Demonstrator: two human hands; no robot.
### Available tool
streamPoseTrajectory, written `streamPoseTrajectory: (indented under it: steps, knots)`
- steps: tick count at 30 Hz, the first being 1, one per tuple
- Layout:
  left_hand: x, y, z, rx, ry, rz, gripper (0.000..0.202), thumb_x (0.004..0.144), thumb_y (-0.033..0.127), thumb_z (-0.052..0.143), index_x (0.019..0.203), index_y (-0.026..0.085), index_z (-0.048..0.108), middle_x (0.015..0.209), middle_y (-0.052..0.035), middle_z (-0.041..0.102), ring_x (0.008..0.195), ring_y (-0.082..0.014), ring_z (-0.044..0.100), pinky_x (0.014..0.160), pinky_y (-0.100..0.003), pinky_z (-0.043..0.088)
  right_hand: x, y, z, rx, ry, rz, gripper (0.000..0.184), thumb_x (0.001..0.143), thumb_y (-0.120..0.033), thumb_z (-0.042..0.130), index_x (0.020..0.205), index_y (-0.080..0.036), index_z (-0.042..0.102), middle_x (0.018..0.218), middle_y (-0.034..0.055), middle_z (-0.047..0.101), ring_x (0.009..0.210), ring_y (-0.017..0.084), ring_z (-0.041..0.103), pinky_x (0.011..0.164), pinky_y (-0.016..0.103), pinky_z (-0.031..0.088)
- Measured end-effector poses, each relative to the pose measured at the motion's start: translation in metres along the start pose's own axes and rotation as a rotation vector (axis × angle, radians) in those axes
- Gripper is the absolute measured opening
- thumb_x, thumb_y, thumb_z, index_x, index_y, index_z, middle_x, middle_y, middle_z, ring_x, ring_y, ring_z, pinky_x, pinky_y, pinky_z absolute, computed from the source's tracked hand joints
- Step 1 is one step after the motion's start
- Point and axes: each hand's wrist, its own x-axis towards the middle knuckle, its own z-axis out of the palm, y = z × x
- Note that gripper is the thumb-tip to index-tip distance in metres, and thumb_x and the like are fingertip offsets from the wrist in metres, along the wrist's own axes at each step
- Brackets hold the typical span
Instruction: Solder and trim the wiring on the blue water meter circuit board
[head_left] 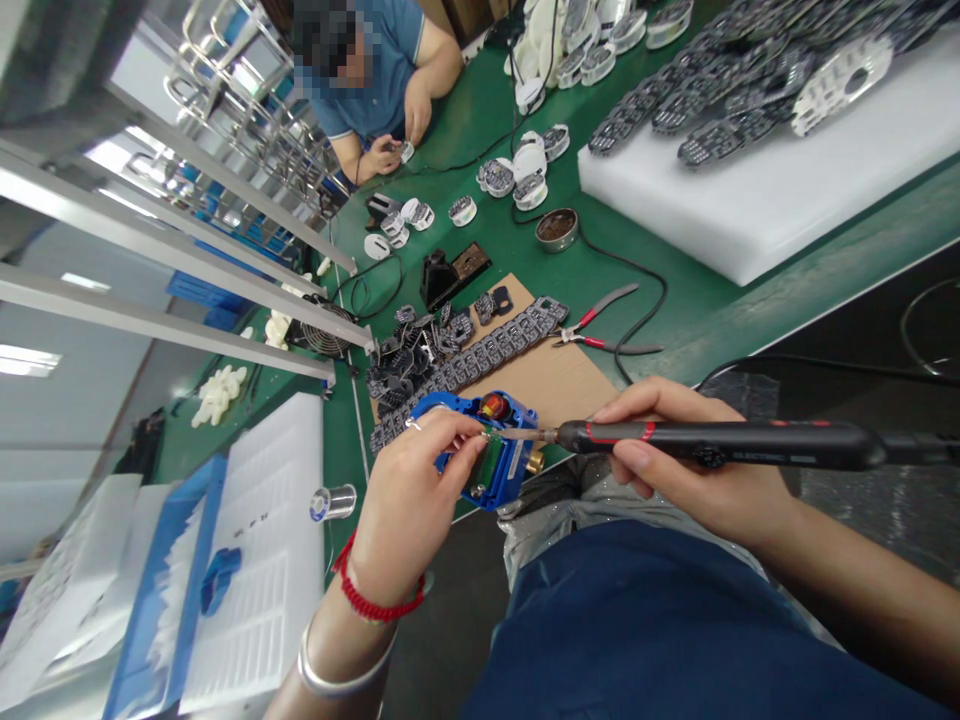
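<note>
**One slip could burn**

The right hand [724, 500] grips a soldering iron [720, 443]; the left hand's [412, 490] fingertips, their hold unclear, crowd its tip [521, 434]. Under them, the blue housing [510, 487] is at the desk's [697, 310] near edge; a nudge could jolt it.

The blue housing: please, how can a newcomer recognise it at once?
On the green workbench, find the brown cardboard sheet. At its near edge, by the left hand, is the blue housing. Unlike the dark segmented strip beside it, it is bright blue, with a green circuit board and brass fitting.
</note>
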Motion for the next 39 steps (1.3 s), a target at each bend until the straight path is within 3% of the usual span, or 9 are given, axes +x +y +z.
streamPoseTrajectory:
  steps: [39]
  knots:
    - [-0.0008,-0.0005,-0.0024,-0.022,-0.002,-0.013,0.008,0.088,0.018,0.056,0.085,0.020,0.063,0.087,0.0006,0.066,0.080,-0.0133,0.059,0.075,-0.027,0.045,-0.0009,-0.0018,-0.0007,0.081,0.063,-0.030,0.011,0.089,-0.023,0.060,0.100,-0.027,0.060,0.070,-0.0022,0.064,0.053,0.011,0.057,0.045,0.022,0.046]
